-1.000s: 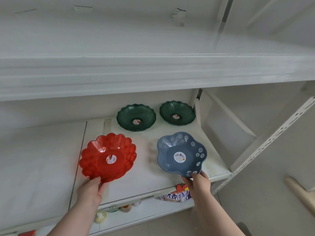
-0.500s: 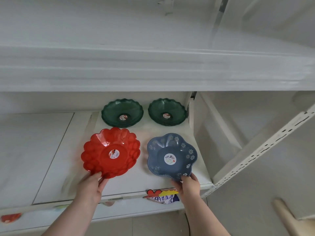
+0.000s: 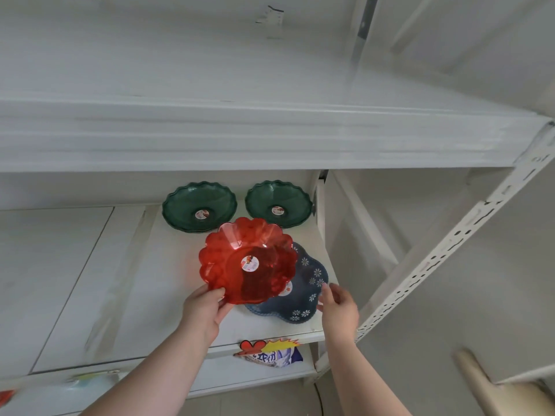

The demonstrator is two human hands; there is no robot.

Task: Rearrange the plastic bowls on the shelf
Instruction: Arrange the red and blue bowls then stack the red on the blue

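A red scalloped plastic bowl (image 3: 237, 259) is held by its near rim in my left hand (image 3: 204, 310), lifted and overlapping the left half of a blue flower-shaped bowl (image 3: 309, 286) with white daisies. The blue bowl rests on the white shelf (image 3: 168, 280) near its front right corner. My right hand (image 3: 339, 304) is at the blue bowl's right rim, fingers spread, holding nothing. Two dark green scalloped bowls stand at the back of the shelf, one on the left (image 3: 199, 205) and one on the right (image 3: 277, 202).
A white shelf board (image 3: 240, 136) hangs low above the bowls. A slotted metal upright (image 3: 450, 238) runs diagonally on the right. A colourful packet (image 3: 270, 352) lies on the lower shelf under the front edge. The shelf's left part is bare.
My left hand lifted the red bowl and carried it right, over the blue bowl. My right hand let go of the blue bowl's near rim and moved to its right side.
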